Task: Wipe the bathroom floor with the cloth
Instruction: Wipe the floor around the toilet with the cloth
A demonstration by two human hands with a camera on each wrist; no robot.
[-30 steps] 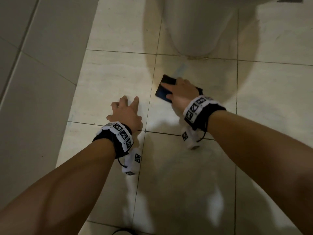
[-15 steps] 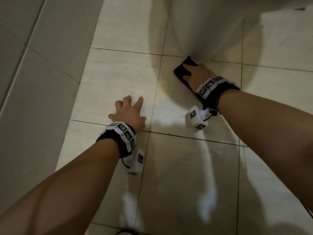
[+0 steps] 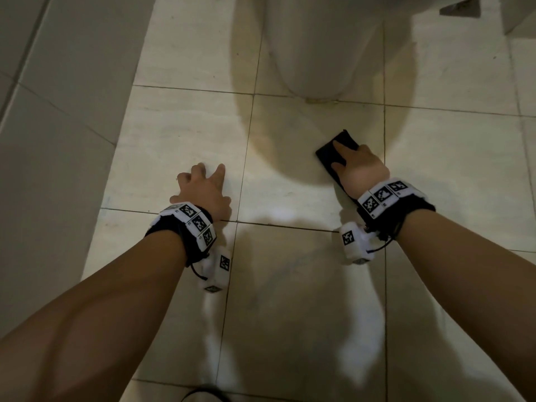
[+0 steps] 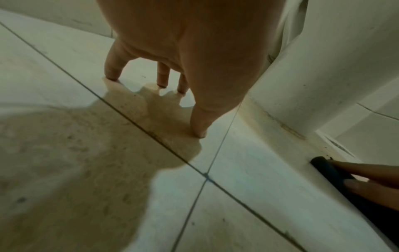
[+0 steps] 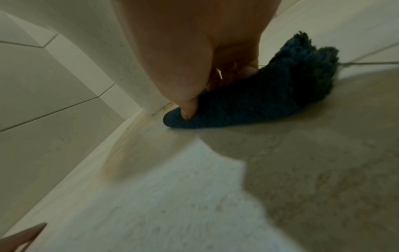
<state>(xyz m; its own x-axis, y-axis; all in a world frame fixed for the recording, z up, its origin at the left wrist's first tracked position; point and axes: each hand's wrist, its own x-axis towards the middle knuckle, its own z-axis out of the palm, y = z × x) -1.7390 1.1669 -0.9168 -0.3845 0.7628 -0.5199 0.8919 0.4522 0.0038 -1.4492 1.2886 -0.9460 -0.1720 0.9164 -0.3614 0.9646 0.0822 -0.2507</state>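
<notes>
Down low, the wrist bands (image 3: 197, 220) carry black-and-white square code tags; no letters on them can be read. Both forearms are cut off by the lower edge of the head view. The left hand (image 3: 203, 191) is propped on the floor (image 3: 174, 140), fingers spread and straight, tips touching the tile and the palm raised off it; this grip is wide and holds nothing. Across a grout line, the right hand (image 3: 358, 166) presses the cloth (image 3: 329, 153) flat onto the floor. Its fingers lie on top of the dark, fuzzy fabric, and the thumb (image 5: 189, 109) digs into the near edge, so the grip bears down on the cloth rather than closing round it. The hand hides much of the cloth; the right wrist view is blurred. Beyond it stands the toilet base (image 3: 316, 53), apart from the cloth, its upper part out of frame. A tiled wall (image 3: 58, 82) runs along the left.
</notes>
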